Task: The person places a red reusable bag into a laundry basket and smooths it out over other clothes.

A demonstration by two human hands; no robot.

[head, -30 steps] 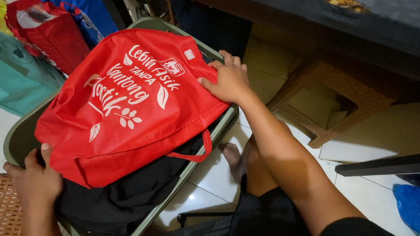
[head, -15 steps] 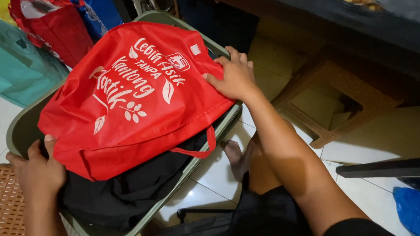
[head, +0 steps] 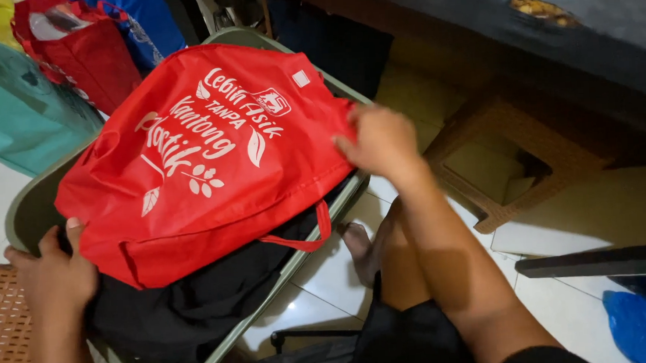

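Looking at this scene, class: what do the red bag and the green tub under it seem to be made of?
Red bag: probably non-woven fabric, matte; it creases softly, with a limp loop handle. Green tub: likely moulded plastic, smooth with a dull sheen and a rounded, stiff rim.

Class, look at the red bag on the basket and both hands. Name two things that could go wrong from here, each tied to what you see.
1. The red bag lies tilted over the basket rim; held only at its edges by the right hand and left hand, it might slide off.
2. Its loose handle hangs over the rim and could snag.
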